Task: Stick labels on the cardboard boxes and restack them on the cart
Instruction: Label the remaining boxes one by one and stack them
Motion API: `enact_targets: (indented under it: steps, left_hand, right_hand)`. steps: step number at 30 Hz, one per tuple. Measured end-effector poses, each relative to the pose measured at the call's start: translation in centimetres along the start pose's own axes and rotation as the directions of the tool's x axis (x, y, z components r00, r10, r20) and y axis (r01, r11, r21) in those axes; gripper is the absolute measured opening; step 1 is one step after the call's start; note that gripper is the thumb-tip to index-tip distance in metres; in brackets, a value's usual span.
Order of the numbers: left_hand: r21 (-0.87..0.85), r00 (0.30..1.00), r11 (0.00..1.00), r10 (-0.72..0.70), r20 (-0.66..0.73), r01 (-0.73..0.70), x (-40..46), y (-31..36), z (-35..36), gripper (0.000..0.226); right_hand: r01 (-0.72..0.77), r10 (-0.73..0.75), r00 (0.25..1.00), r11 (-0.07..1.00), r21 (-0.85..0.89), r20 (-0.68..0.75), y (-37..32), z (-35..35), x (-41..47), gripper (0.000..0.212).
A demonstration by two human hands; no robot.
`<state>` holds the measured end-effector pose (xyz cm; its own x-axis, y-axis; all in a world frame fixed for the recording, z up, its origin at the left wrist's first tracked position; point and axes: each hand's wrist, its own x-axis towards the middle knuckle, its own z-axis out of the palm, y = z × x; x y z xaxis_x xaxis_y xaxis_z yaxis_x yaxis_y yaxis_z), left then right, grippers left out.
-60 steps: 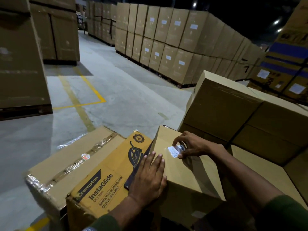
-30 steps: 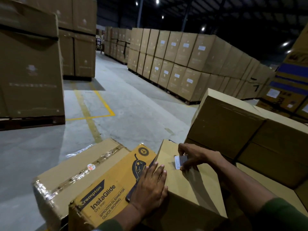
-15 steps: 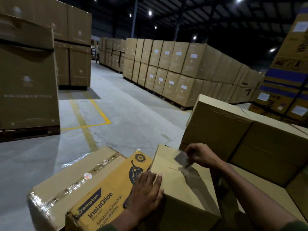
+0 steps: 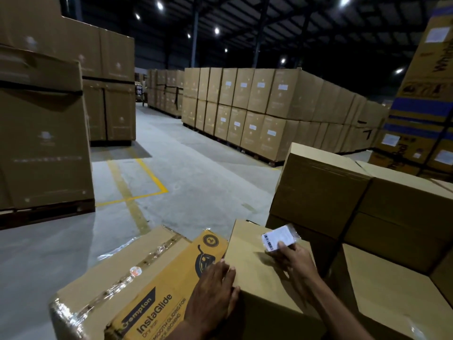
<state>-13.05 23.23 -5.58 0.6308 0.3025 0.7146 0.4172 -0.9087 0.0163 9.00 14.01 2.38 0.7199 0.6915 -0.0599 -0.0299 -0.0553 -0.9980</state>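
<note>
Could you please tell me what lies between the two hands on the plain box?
In the head view, only bare cardboard of the plain box lies between the left hand and the right hand, which holds the label.

The top of the plain cardboard box (image 4: 264, 285) is bare toward its near edge, between the left hand (image 4: 213, 288) flat on its left edge and the right hand (image 4: 293, 261) near its far edge, which pinches a label (image 4: 278, 238) raised off the surface. Left, the printed box (image 4: 157, 298) touches it, closing that side. Beyond the far right corner the stacked boxes (image 4: 343, 200) rise higher and block that way. The concrete floor (image 4: 196, 182) ahead lies open.
</note>
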Motion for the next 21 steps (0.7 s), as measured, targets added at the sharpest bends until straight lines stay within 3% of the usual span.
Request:
enact_targets:
  steps: [6,9,13,18,21]
  left_hand:
    - [-0.004,0.999,0.999,0.052,-0.014,-0.052,0.1,-0.4,-0.2,0.043]
    - [-0.001,0.998,0.998,0.061,-0.036,-0.061,0.0,-0.4,0.1,0.042]
    - [-0.021,0.997,0.997,0.068,-0.046,-0.069,-0.5,-1.0,0.4,0.042]
    - [-0.039,0.993,0.993,0.108,-0.044,-0.11,-1.0,-1.4,0.2,0.042]
    - [-0.051,0.994,0.993,0.101,-0.043,-0.103,-1.1,-1.4,0.2,0.042]
  right_hand:
    - [0.08,-0.079,0.997,0.981,-0.176,0.014,0.1,1.6,0.7,0.017]
    - [0.122,-0.119,0.992,0.946,-0.3,0.028,1.9,1.7,3.3,0.041]
    - [0.138,-0.121,0.99,0.941,-0.309,0.074,2.0,3.8,3.6,0.049]
    - [0.145,-0.11,0.986,0.932,-0.332,0.121,1.1,3.2,0.0,0.038]
    - [0.163,-0.134,0.985,0.916,-0.367,0.104,0.6,1.1,-0.8,0.019]
